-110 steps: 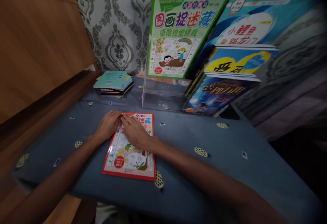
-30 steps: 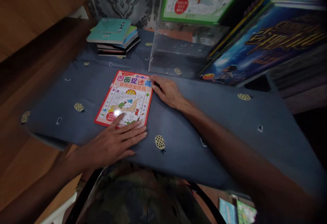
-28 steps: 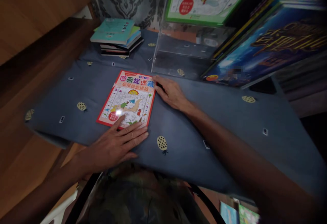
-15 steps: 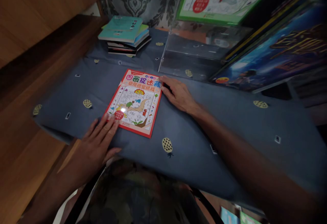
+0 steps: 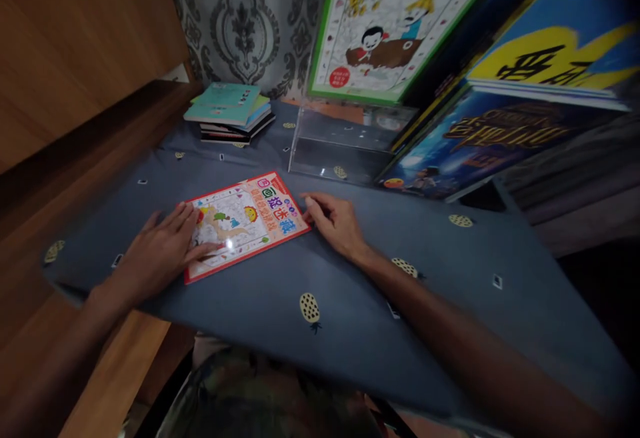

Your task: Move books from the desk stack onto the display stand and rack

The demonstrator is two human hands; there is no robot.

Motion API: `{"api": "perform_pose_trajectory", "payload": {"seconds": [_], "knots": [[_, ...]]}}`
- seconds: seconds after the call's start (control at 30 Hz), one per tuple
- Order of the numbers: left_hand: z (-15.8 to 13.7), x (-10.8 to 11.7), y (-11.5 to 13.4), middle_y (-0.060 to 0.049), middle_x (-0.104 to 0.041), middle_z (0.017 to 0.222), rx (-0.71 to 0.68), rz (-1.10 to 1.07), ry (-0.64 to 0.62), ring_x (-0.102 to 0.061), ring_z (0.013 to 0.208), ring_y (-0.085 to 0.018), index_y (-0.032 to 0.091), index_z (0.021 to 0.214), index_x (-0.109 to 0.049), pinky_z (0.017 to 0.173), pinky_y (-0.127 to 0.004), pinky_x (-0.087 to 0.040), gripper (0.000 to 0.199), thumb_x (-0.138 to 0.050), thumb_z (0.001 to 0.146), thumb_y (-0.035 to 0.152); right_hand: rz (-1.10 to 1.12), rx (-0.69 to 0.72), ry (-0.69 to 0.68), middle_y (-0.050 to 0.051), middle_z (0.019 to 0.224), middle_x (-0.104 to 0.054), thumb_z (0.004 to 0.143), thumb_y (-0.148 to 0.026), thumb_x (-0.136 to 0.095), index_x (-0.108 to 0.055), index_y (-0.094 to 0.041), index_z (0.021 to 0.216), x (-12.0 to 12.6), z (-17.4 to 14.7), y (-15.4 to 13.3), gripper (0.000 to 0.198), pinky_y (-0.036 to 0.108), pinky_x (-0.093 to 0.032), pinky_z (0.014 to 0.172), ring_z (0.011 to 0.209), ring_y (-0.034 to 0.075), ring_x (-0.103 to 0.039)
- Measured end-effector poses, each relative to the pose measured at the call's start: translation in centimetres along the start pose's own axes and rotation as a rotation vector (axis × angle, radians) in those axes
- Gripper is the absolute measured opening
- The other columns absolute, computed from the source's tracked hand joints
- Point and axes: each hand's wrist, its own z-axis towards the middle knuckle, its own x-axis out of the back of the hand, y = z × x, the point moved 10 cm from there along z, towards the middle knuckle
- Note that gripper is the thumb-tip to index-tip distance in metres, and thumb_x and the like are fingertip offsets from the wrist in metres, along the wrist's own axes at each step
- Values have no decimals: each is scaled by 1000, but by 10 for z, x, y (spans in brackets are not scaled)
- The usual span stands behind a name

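A picture book [image 5: 250, 225] with a red border and bright Chinese lettering lies flat on the table, its title side turned toward the right. My left hand [image 5: 165, 241] rests flat over the book's left end, fingers stretched and thumb spread across the cover. At the opposite end, my right hand [image 5: 336, 225] lies beside the title edge with loosely bent fingers. Its fingertips are close to the book's right corner; whether they touch it I cannot tell. Nothing is gripped in that hand.
A stack of books [image 5: 227, 115] stands at the back left. Behind the right hand is a clear acrylic stand [image 5: 335, 148] with a green-bordered book [image 5: 380, 38]. Upright books [image 5: 450, 138] fill the right rear. The blue tablecloth [image 5: 240, 311] has pineapple prints, and a wooden panel [image 5: 85, 45] borders the left.
The book has turned clockwise, so its title now faces right. My left hand has moved further onto the cover, my right hand has come off the upper edge, and the view has tilted up.
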Motion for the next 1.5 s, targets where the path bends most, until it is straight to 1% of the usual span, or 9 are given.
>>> {"api": "perform_pose_trajectory", "payload": {"seconds": [0.1, 0.27, 0.37, 0.5, 0.57, 0.67, 0.87, 1.27, 1.5], "knots": [[26, -4, 12, -26, -52, 146, -48, -15, -51, -45, 140, -39, 5, 139, -52, 110, -61, -37, 79, -24, 100, 68, 76, -10, -39, 5, 76, -74, 99, -37, -42, -73, -17, 109, -5, -8, -3, 38, 29, -51, 64, 66, 18, -67], [50, 1, 92, -21, -52, 147, -295, -66, 6, -48, 138, -33, 11, 141, -51, 113, -50, -40, 69, -41, 98, 64, 195, -23, -42, 3, 72, -71, 98, -38, -42, -72, -16, 105, -5, -7, 0, 38, 28, -51, 62, 62, 16, -65], [59, 11, 127, -22, -59, 139, -377, -48, 60, -55, 132, -33, 9, 134, -55, 105, -47, -48, 53, -42, 103, 50, 228, -31, -39, 3, 70, -70, 98, -38, -42, -71, -16, 99, -4, -4, 3, 36, 27, -50, 61, 62, 15, -64], [67, 17, 150, -17, -69, 116, -472, 22, 37, -66, 108, -29, 12, 110, -64, 86, -43, -58, 32, -42, 104, 35, 216, -27, -44, 2, 71, -69, 98, -34, -42, -70, -16, 94, -2, -4, 2, 33, 26, -49, 62, 63, 15, -63], [66, 19, 155, -16, -70, 107, -506, 66, 52, -68, 99, -28, 13, 101, -64, 80, -42, -59, 23, -46, 102, 27, 214, -23, -47, 2, 69, -68, 99, -32, -42, -70, -17, 91, -1, -3, 1, 33, 26, -48, 62, 62, 14, -62], [61, 23, 159, -14, -70, 98, -540, 79, 129, -68, 96, -28, 14, 95, -63, 79, -41, -59, 16, -47, 98, 15, 228, -17, -45, 1, 68, -67, 99, -32, -42, -68, -17, 87, 0, -3, 0, 33, 24, -47, 61, 61, 12, -59], [59, 37, 154, -12, -71, 92, -536, -2, 228, -69, 81, -24, 14, 92, -64, 62, -33, -58, 30, -36, 103, 18, 318, -44, -26, 1, 69, -67, 100, -40, -42, -67, -17, 83, 1, -2, 4, 38, 21, -44, 51, 50, 9, -54], [65, 35, 144, -9, -73, 90, -448, -42, 163, -69, 72, -22, 16, 93, -66, 57, -31, -54, 27, -40, 101, 18, 365, -66, -1, 0, 71, -70, 98, -44, -45, -71, -17, 97, 2, -2, 7, 38, 21, -41, 45, 44, 7, -50], [65, 36, 146, -8, -73, 87, -455, -26, 160, -69, 73, -21, 16, 86, -65, 58, -28, -54, 26, -42, 99, 19, 262, -49, -3, 0, 69, -69, 100, -40, -43, -69, -17, 86, 4, -1, 4, 38, 22, -40, 51, 49, 9, -52]]}}
